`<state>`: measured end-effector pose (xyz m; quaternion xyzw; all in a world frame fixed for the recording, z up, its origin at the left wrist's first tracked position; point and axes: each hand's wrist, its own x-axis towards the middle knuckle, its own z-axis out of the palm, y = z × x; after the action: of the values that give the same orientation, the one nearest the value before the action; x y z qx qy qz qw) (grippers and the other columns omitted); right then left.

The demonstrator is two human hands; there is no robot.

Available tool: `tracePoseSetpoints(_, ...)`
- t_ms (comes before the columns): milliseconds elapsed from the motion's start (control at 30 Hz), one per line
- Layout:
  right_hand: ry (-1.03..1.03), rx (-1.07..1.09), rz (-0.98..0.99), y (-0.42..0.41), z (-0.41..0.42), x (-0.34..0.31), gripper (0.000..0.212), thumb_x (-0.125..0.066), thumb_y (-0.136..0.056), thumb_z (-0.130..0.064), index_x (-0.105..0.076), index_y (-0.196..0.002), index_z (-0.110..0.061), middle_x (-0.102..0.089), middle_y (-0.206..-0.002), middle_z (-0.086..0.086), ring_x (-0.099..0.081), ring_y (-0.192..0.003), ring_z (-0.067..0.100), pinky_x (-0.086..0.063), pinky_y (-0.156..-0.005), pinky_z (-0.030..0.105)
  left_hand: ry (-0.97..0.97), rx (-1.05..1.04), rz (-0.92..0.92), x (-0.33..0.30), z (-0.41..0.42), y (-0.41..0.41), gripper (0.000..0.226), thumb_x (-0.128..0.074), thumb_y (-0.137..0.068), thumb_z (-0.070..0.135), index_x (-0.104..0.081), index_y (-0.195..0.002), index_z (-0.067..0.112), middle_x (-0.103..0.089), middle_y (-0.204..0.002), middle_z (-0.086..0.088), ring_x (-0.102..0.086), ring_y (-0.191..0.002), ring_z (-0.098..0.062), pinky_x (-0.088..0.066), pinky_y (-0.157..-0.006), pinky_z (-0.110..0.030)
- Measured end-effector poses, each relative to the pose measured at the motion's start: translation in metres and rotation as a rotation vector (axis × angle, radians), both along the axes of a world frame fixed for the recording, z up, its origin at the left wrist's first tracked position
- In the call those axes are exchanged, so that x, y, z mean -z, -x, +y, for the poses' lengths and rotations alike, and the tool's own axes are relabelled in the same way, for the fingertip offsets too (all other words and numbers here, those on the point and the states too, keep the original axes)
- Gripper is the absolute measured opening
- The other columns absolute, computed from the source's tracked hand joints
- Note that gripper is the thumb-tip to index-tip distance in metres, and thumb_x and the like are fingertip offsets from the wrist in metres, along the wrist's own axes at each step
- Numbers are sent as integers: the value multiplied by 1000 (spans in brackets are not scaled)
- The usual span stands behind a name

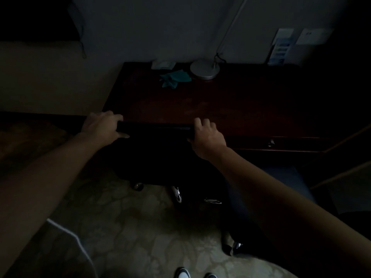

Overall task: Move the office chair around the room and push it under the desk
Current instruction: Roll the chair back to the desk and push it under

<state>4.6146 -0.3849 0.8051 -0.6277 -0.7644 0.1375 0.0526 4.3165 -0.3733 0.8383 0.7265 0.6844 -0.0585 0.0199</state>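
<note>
The office chair [154,130] backrest top is gripped by the left hand [102,127] and right hand [206,137], fingers curled over it; the desk [220,105] lies at twelve o'clock.

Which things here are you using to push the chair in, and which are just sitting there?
For the job:
chair, gripped at the top of its back
desk
left hand
right hand

Just lying about:
lamp base
teal cloth
leaflets against the wall
shoes on the carpet
</note>
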Motion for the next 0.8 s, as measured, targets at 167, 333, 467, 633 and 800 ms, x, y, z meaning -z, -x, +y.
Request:
tracePoseSetpoints(167,132,-69,67,-42,-21,-11,75,-59,-87,-41,-16,-145,-24,-34,-138,16,-44,-119,39,-43,-89,45,-48,-106,174,3,-20,-23,56,-75,-73,49,-59,-114,14,-59,-113,-16,-54,-107,-33,-39,-90,-40)
tracePoseSetpoints(333,227,-25,-44,-139,-69,-17,62,-57,-87,-44,-30,-140,-29,-41,-135,12,-51,-113,37,-45,-85,43,-155,18,-47,3,-82,-152,71,-73,-72,38,-40,-131,16,-45,-132,-19,-40,-122,-37,-27,-105,-50)
tracePoseSetpoints(467,268,46,-94,-230,-118,-23,48,-56,-85,-44,-47,-130,-28,-55,-127,10,-56,-108,31,-45,-80,36,-126,253,-385,0,-151,-289,54,-61,-80,42,-47,-128,22,-50,-126,-8,-46,-115,-30,-34,-98,-42)
tracePoseSetpoints(633,318,48,-270,-336,-179,-24,38,-52,-88,-40,-53,-124,-31,-61,-124,6,-59,-108,29,-46,-82,35,102,352,-601,-2,-225,-413,41,-54,-86,54,-58,-117,28,-59,-114,-1,-56,-105,-22,-42,-82,-31)
tracePoseSetpoints(800,198,87,-87,-442,-245,-32,41,-45,-89,-56,-59,-117,-31,-67,-113,8,-61,-102,30,-49,-83,38,337,300,-627,-5,-292,-510,75,-33,-64,93,-58,-110,40,-58,-105,11,-57,-100,-15,-40,-75,-31)
